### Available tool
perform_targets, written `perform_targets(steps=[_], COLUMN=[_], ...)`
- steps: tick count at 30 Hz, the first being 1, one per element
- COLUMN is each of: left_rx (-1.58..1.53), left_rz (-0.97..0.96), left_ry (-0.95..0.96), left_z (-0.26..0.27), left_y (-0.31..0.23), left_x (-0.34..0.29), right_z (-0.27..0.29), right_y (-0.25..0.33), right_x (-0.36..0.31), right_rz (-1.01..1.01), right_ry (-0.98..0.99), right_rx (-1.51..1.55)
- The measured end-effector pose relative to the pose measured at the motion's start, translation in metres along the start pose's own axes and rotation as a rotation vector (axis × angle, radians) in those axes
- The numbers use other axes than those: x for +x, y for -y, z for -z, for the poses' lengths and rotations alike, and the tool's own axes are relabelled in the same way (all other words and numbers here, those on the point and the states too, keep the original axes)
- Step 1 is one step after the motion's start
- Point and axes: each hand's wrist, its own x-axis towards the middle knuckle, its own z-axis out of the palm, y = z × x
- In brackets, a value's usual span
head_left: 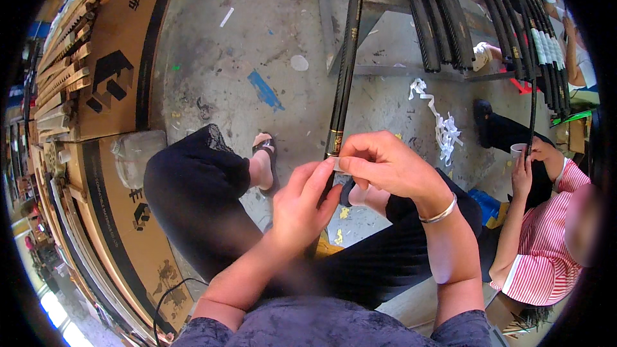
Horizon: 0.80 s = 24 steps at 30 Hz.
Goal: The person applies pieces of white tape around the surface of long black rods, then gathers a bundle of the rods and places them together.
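Rod (344, 83): dark, upright btwn knees, gold band just above hands
L hand (297, 209): fingers on rod below band, touching tape
R hand (385, 166): pinching small pale tape bit (339, 166) at rod
Progress: prob mid-way, tape at rod, not fully off/on, can't tell which
Rack (411, 71): more dark rods (434, 19) leaning, white-taped tops
Boxes (116, 71): cardboard, left; long strips stacked beside
Floor (257, 45): white tape scraps (443, 125)
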Motion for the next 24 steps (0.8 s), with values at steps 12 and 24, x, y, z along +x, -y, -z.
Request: perform_targets(steps=[12, 24], left_rx=[0.009, -0.001], left_rz=[-0.016, -0.002], left_ry=[-0.001, 0.005], left_z=[0.0011, 0.0006], left_y=[0.0004, 0.0006], left_x=[0.0010, 0.0006], right_z=[-0.0015, 0.0000], right_y=[-0.0025, -0.0021], right_x=[0.0021, 0.0024], right_rz=[0.028, 0.011], right_ry=[-0.015, 0.008], right_rx=[0.014, 0.028])
